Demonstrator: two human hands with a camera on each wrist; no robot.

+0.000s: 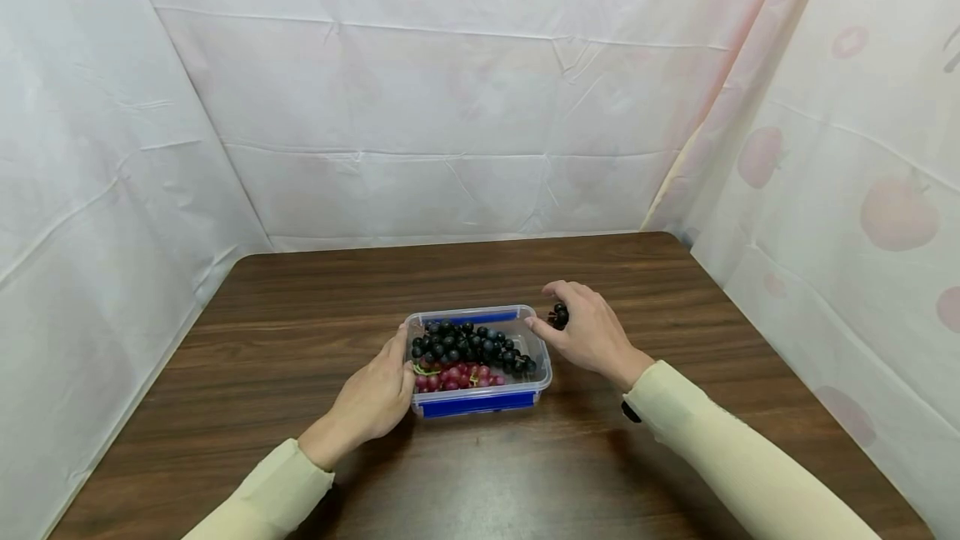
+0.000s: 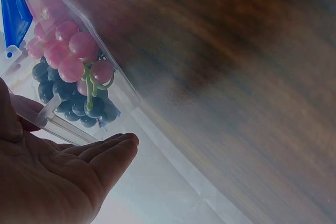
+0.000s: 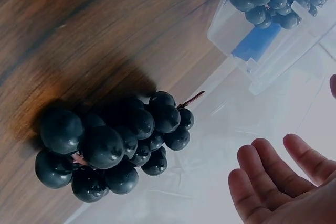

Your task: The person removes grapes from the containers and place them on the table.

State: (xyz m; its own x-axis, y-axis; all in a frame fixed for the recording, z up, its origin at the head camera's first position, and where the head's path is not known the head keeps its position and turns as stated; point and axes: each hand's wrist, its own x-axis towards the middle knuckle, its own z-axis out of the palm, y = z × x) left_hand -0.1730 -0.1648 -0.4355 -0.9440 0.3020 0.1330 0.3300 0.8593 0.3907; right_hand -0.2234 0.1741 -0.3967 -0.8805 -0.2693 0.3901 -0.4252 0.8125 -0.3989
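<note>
A clear plastic container (image 1: 480, 401) with blue clip flaps holds black grapes (image 1: 457, 342) along its far side and pink-red grapes (image 1: 457, 377) along its near side. My left hand (image 1: 378, 390) rests against the container's left end, fingers extended; the left wrist view shows this hand (image 2: 68, 166) at the clear wall. To the right of the container, a separate bunch of black grapes (image 3: 113, 148) lies on the table, a short stem at one end. Around this bunch (image 1: 558, 316) my right hand (image 1: 592, 332) is spread; in the right wrist view its fingers (image 3: 268, 174) stand apart from the grapes.
Under everything is a dark wood-grain table (image 1: 480, 473). A white sheet (image 1: 450, 107) hangs behind it, with more sheeting at the left and right sides. Faint fruit prints mark the right sheet (image 1: 862, 148).
</note>
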